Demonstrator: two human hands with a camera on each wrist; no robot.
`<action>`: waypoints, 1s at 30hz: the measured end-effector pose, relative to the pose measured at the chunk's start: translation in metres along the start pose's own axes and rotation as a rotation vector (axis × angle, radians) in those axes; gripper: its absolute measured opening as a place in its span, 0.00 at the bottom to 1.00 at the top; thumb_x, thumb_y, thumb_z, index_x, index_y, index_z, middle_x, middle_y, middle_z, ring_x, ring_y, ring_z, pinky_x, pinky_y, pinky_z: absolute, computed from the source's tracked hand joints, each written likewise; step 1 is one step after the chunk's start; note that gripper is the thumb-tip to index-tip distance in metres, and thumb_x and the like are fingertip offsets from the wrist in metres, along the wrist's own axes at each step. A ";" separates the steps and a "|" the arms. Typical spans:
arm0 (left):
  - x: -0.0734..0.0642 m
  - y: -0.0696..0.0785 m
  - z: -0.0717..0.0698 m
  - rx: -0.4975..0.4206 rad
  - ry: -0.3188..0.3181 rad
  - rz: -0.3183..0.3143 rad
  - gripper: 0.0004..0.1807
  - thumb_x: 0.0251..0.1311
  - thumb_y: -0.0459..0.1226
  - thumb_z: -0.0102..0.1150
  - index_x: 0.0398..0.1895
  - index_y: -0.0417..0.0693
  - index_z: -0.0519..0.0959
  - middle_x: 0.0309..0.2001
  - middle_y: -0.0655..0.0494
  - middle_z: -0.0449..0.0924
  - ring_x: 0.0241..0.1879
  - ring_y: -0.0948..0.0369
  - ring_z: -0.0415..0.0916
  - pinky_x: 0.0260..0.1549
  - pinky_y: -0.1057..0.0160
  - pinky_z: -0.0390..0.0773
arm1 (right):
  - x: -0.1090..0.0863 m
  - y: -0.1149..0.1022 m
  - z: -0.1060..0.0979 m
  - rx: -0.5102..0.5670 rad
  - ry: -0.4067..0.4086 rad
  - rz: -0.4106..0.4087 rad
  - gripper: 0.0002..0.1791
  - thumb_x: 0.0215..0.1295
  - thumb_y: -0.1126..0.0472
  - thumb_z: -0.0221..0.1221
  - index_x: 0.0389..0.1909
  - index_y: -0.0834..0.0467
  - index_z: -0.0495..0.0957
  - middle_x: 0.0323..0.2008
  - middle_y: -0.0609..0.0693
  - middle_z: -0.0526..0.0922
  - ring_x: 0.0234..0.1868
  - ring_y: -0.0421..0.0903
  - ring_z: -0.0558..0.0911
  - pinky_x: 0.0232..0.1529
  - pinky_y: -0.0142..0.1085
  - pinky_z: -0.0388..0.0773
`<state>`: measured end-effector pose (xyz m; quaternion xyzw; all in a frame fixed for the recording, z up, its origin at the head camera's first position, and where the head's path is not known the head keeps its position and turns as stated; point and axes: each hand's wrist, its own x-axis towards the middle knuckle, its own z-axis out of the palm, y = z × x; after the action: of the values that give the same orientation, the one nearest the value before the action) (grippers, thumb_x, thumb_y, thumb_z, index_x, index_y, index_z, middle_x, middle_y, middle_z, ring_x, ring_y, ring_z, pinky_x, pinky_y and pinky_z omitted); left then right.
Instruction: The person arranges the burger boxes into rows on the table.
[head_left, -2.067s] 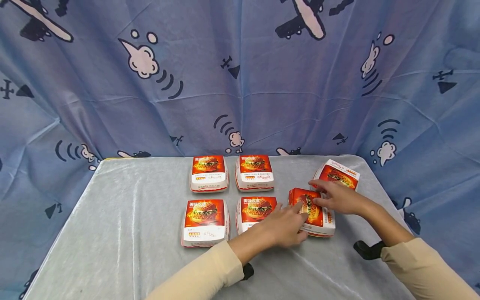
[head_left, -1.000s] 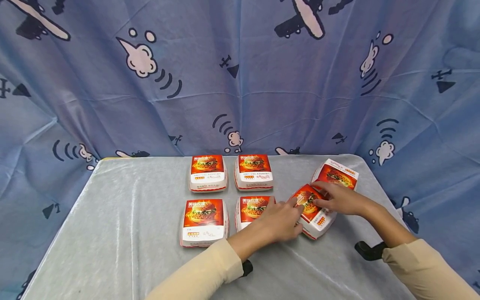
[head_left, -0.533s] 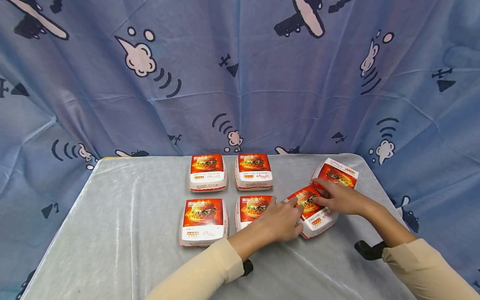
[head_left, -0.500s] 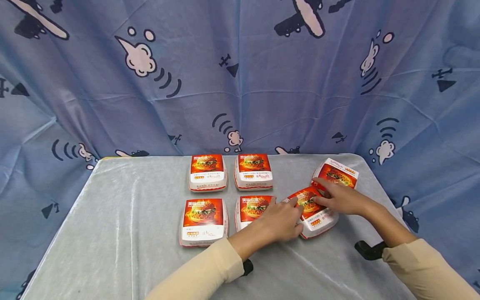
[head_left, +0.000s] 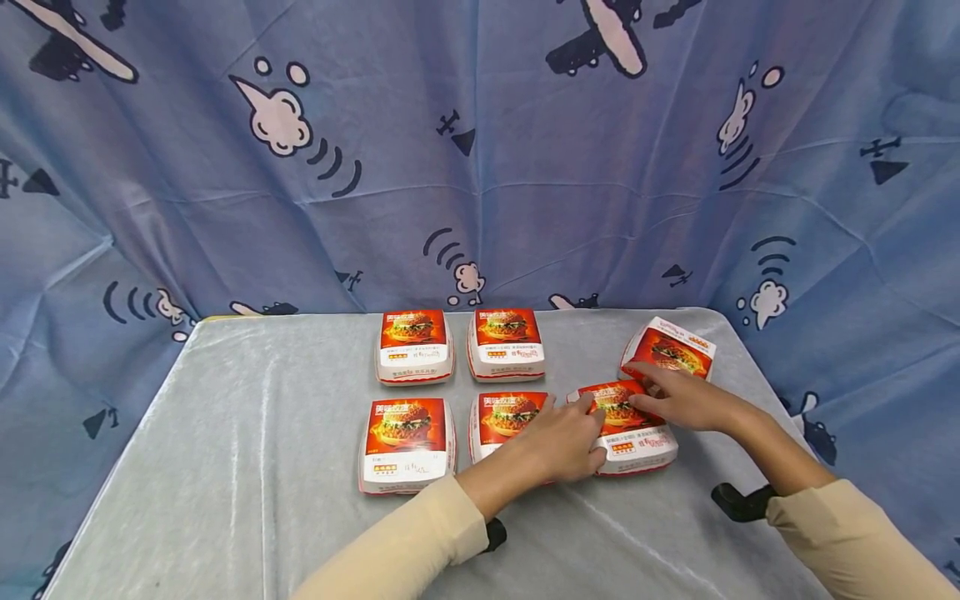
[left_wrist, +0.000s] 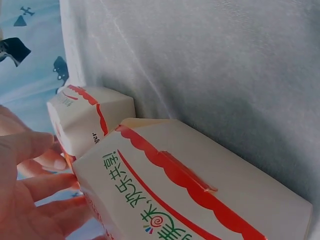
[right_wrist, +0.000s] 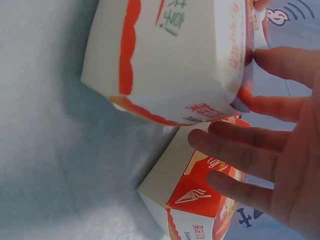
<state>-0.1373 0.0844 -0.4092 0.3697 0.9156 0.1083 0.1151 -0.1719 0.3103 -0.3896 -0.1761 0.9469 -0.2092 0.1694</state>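
Observation:
Under both hands lies a burger box (head_left: 633, 446), white with a red lid picture, its printed front toward me. My left hand (head_left: 566, 442) touches its lid at the left with extended fingers; in the left wrist view the left hand's fingers (left_wrist: 55, 190) meet the box's upper edge. From the right, my right hand (head_left: 678, 398) reaches over the lid, fingertips touching it. In the right wrist view its fingers (right_wrist: 280, 105) are fairly straight against that box. Just behind, a second burger box (head_left: 675, 354) sits turned at an angle, partly covered by the right hand.
Left of the hands stand two rows of similar boxes: the back-left box (head_left: 415, 362), the back-middle box (head_left: 507, 357), the front-left box (head_left: 408, 462) and the front-middle box (head_left: 510, 412), partly behind my left hand. A grey cloth-covered table (head_left: 187, 467) meets a blue patterned curtain (head_left: 405, 142).
The box under my hands has turned from lying sideways, through a diagonal, to nearly straight with its white front toward me. Both hands stay near the same spots; the other boxes keep their places.

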 end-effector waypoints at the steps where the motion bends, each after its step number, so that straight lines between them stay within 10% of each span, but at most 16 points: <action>1: 0.000 0.000 0.000 -0.002 -0.003 -0.001 0.26 0.68 0.47 0.54 0.67 0.50 0.73 0.70 0.54 0.66 0.67 0.60 0.68 0.68 0.47 0.61 | 0.000 0.000 0.000 0.005 -0.005 -0.001 0.32 0.71 0.52 0.59 0.67 0.69 0.67 0.57 0.67 0.77 0.53 0.59 0.79 0.55 0.61 0.73; 30: 0.000 0.001 0.007 0.037 0.007 0.032 0.30 0.68 0.49 0.54 0.70 0.48 0.71 0.73 0.51 0.63 0.63 0.56 0.72 0.61 0.60 0.71 | -0.003 0.003 -0.002 0.054 -0.095 0.036 0.27 0.69 0.53 0.61 0.59 0.68 0.72 0.45 0.56 0.81 0.44 0.50 0.79 0.48 0.52 0.80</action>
<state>-0.1343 0.0862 -0.4154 0.3861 0.9118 0.0943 0.1033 -0.1707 0.3148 -0.3887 -0.1639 0.9347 -0.2231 0.2228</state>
